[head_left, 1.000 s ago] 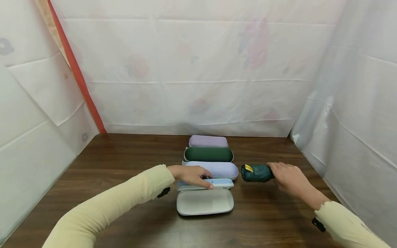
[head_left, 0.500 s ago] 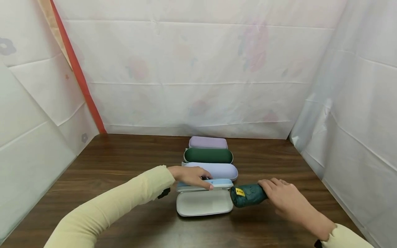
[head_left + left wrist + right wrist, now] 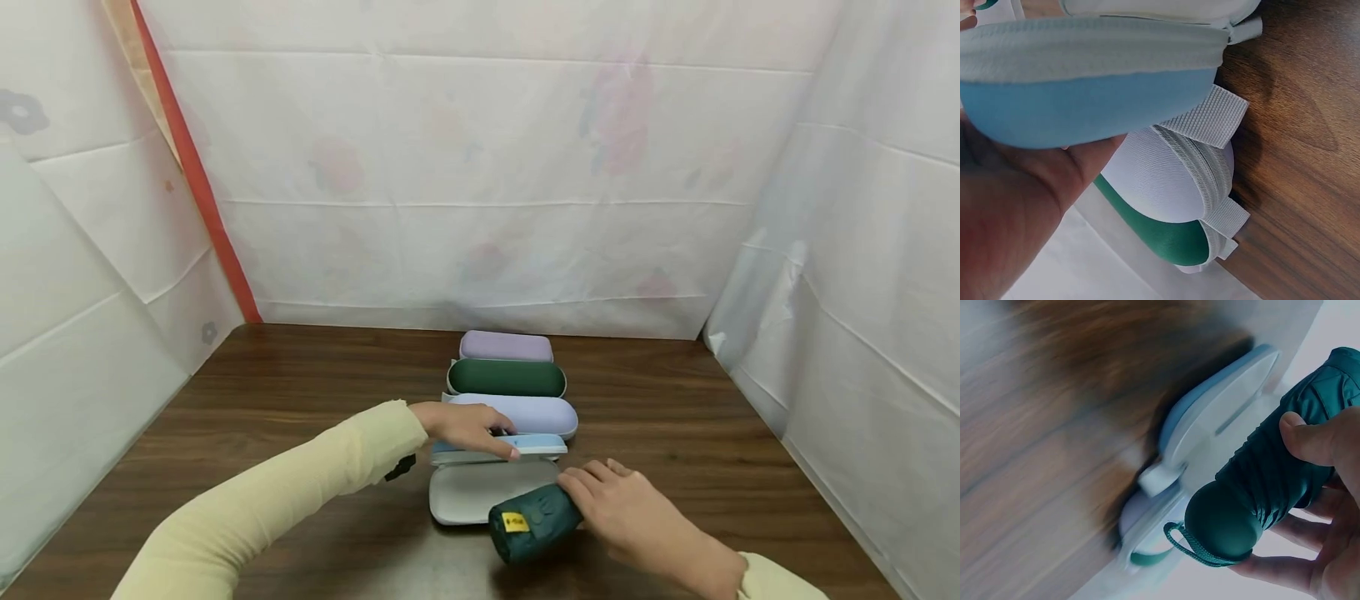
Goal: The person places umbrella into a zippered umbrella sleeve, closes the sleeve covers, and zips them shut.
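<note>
My right hand (image 3: 633,517) grips a compact dark green folding umbrella (image 3: 532,525) with a yellow label. In the right wrist view, the umbrella's rounded handle (image 3: 1222,519) and wrist cord show beyond my fingers. It is over the near right part of an open zip case, whose pale tray (image 3: 480,493) lies on the table. My left hand (image 3: 468,427) holds the raised light blue lid (image 3: 540,444) of this case. The left wrist view shows the lid's blue outside (image 3: 1091,112) against my palm; most fingertips there are hidden.
Behind the open case, closed cases stand in a row: a lavender-blue one (image 3: 532,414), a dark green one (image 3: 506,377) and a purple one (image 3: 506,346). White sheeting (image 3: 480,167) walls the wooden table (image 3: 322,367) at the back and sides.
My right hand has brought the umbrella leftward and nearer to me, from right of the cases to the open case's near edge, turning it slightly. My left hand stays on the lid.
</note>
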{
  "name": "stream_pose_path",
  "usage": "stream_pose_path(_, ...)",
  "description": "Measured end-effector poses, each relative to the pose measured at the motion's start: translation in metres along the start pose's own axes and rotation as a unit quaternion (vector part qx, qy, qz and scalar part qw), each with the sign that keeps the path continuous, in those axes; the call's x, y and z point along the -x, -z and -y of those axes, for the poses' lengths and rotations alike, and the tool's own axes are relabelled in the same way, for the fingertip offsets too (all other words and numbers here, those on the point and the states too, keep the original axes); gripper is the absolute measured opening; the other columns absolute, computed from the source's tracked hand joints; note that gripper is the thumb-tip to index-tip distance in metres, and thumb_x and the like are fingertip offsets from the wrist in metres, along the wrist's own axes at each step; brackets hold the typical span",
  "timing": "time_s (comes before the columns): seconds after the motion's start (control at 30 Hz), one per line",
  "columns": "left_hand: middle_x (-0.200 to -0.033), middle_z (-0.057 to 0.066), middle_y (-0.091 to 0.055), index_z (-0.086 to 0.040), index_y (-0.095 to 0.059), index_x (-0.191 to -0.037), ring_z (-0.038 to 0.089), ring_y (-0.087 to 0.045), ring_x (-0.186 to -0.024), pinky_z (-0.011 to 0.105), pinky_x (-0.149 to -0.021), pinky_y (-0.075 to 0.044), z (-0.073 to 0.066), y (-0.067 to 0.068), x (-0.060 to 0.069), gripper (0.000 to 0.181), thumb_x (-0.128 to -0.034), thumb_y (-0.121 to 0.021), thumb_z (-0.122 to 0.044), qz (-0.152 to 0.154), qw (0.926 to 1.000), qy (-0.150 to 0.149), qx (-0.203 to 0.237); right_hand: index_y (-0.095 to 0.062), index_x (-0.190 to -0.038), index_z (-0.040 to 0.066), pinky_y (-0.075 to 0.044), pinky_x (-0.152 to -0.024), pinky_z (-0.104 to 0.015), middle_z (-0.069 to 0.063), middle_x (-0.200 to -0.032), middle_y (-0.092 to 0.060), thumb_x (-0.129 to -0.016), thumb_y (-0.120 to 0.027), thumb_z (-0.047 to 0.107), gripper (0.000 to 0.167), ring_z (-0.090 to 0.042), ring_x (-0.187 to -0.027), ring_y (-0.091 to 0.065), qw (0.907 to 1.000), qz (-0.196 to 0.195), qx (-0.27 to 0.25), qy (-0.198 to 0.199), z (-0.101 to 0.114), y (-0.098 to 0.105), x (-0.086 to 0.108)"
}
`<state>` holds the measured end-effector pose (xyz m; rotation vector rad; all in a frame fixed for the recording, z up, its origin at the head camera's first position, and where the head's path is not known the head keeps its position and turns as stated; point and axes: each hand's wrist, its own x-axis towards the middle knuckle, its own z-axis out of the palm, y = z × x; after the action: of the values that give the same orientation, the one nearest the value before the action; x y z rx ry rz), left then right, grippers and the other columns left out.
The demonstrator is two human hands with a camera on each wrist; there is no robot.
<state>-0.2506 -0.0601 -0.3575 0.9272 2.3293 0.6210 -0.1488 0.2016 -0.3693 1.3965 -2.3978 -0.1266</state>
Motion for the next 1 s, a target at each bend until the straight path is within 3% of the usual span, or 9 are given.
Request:
stream_pose_path(0.33, -0.123, -0.002, -0.057, -0.01, -0.054, -0.134, 0.007, -0.054, -0.106, 0.027, -0.088, -0.044, -0.003, 0.0, -0.003, 0.053, -0.0932, -0.056, -0.044, 0.004, 1.0, -0.005, -0.005, -0.057, -0.12, 0.006, -0.052, -0.079, -0.044, -0.005, -0.113, -0.061, -0.072, -0.083, 0.019, 0.056, -0.021, -0.101, -0.059, 0.9986, 0.001, -0.017, 0.05, 0.024, -0.012, -0.032)
stream_pose_path(0.53, -0.124, -0.002, -0.057, -0.009, -0.054, -0.134, 0.008, -0.054, -0.108, 0.027, -0.089, -0.044, -0.005, -0.001, -0.004, 0.053, -0.0933, -0.056, -0.044, 0.004, 1.0, -0.005, -0.006, -0.055, -0.122, 0.006, -0.052, -0.079, -0.04, -0.005, -0.116, -0.061, -0.076, -0.081, 0.025, 0.057, -0.019, -0.104, -0.058, 0.9978, -0.005, -0.027, 0.061, 0.029, -0.023, -0.043)
stream_pose_path(0.7, -0.127, 0.0, -0.056, -0.009, -0.053, -0.135, 0.009, -0.053, -0.112, 0.027, -0.091, -0.043, -0.007, -0.002, -0.004, 0.055, -0.0934, -0.055, -0.044, 0.005, 1.0, -0.003, -0.005, -0.055, -0.122, 0.006, -0.052, -0.08, -0.034, -0.005, -0.115, -0.062, -0.077, -0.081, 0.024, 0.056, -0.018, -0.103, -0.058, 0.9971, -0.019, -0.041, 0.062, 0.03, -0.033, -0.047)
stream_pose_path(1.0, -0.129, -0.001, -0.055, -0.01, -0.053, -0.135, 0.008, -0.051, -0.113, 0.027, -0.092, -0.042, -0.007, -0.003, -0.003, 0.055, -0.0931, -0.056, -0.045, 0.008, 1.0, -0.003, -0.002, -0.054, -0.123, 0.004, -0.053, -0.072, -0.032, -0.005, -0.113, -0.062, -0.079, -0.078, 0.024, 0.054, -0.02, -0.103, -0.059, 0.9982, 0.003, -0.053, 0.027, 0.023, -0.049, -0.042)
